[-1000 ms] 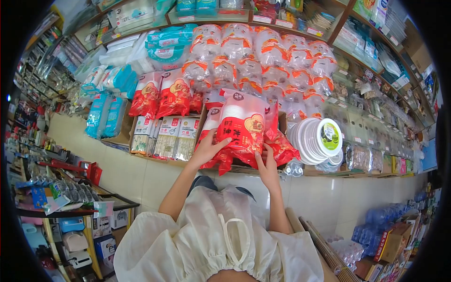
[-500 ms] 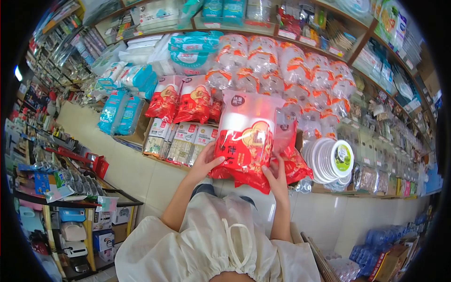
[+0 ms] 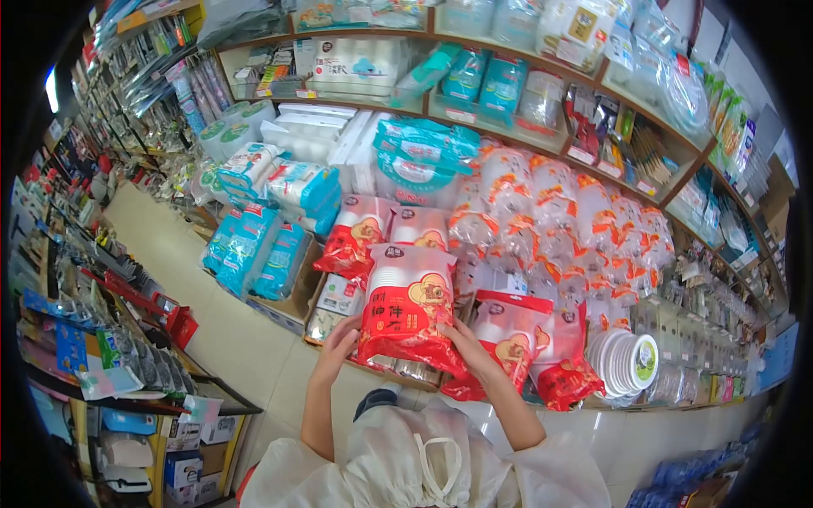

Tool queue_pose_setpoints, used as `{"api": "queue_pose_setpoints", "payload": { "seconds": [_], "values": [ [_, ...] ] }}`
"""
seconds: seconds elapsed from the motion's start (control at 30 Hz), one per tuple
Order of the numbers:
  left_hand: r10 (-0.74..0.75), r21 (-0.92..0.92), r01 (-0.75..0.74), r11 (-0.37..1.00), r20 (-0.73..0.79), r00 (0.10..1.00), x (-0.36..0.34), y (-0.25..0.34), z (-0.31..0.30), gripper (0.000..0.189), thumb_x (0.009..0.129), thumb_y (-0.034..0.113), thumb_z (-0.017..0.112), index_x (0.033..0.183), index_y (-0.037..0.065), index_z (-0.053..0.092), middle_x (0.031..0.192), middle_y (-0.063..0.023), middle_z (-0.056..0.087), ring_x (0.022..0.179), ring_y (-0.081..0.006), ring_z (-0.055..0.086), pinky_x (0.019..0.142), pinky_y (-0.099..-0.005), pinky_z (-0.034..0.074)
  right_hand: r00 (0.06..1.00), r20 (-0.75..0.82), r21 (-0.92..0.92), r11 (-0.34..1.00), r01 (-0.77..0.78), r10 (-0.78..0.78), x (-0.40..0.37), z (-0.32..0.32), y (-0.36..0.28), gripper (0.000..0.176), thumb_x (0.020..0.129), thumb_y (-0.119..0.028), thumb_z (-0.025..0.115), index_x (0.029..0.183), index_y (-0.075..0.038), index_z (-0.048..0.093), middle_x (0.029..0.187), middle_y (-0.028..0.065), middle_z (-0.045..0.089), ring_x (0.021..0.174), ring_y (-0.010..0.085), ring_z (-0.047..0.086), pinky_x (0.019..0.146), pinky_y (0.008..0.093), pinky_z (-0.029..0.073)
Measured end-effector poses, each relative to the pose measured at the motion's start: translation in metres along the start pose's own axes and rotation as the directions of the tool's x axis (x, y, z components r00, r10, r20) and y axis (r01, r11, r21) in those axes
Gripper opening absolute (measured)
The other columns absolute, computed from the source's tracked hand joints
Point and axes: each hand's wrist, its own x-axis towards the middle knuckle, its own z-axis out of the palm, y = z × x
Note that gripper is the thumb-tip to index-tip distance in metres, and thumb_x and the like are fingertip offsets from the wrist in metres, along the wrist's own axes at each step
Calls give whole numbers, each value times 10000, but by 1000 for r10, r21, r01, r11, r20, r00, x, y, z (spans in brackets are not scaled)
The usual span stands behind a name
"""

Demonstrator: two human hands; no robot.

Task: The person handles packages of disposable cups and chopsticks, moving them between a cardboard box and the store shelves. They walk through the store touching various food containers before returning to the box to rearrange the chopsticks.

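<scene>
Both left hand (image 3: 337,340) and right hand (image 3: 464,345) clasp the red bag (image 3: 406,306), now shifted over white packs (image 3: 340,296) behind the fingers

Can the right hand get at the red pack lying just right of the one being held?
Probably yes, though it is busy: the right hand grips the held pack by its edge, and the neighbouring red pack lies mostly uncovered right beside those fingers.

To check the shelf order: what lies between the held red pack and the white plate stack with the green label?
In the head view, other red packs lie between the held red pack and the plate stack.
</scene>
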Motion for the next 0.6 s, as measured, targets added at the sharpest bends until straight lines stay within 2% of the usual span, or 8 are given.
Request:
{"api": "queue_pose_setpoints", "payload": {
  "seconds": [0.03,0.13,0.17,0.23,0.33,0.43,0.57,0.6],
  "values": [
    [18,18,-17,1000,-46,999,5,2,-16,392,890,231,505,1235,61,428,1185,-67,518,1019,-145,527,821,-260,421,998,0,7,998,-65,65,14,12,-6,589,832,-332,599,1240,35,385,1139,121,522,1023,146,522,868,264,420],
    [34,115,-18,993,-142,989,-1,17,-55,359,885,212,506,1202,55,445,1149,-71,540,961,-144,550,792,-256,416,998,-64,-51,998,-26,23,72,40,-7,621,825,-348,604,1253,36,371,1154,132,517,1026,155,523,873,263,417],
    [63,135,-39,990,-177,982,-5,16,-69,349,874,196,511,1186,53,450,1129,-77,556,938,-153,561,797,-273,418,993,-110,-98,995,20,-31,93,46,-2,633,824,-357,603,1259,36,364,1164,131,517,1026,156,528,869,263,423],
    [20,103,7,995,-256,966,-17,15,-97,380,857,222,527,1187,48,455,1113,-89,557,953,-167,561,801,-282,422,975,-169,-187,976,112,-144,145,55,13,656,822,-374,599,1269,37,352,1184,131,516,1026,157,539,862,263,434],
    [-42,112,86,990,-350,936,-33,5,-136,391,840,232,542,1177,48,464,1105,-89,560,945,-169,565,797,-286,425,962,-163,-339,928,153,-218,219,58,27,661,812,-396,603,1251,33,358,1149,118,528,985,163,556,852,257,438],
    [-93,160,170,972,-403,911,-45,-12,-170,389,830,229,550,1169,56,470,1103,-81,563,926,-168,573,789,-288,428,983,-93,-103,984,147,-157,247,80,20,614,804,-405,612,1207,5,396,1078,95,544,947,158,564,801,259,464],
    [-195,124,269,955,-422,885,-47,-21,-192,370,816,164,551,1164,67,476,1071,-69,578,894,-155,576,760,-276,430,993,-114,-310,951,4,-41,273,90,29,569,793,-428,619,1164,-42,427,1012,80,554,917,149,570,708,315,498],
    [-194,139,267,954,-395,898,-46,-20,-194,377,824,197,550,1169,66,473,1083,-73,573,902,-163,577,773,-286,430,995,-99,-307,952,-11,-21,277,90,28,574,792,-432,618,1167,-43,425,1020,80,552,919,153,570,715,320,499]
  ]
}}
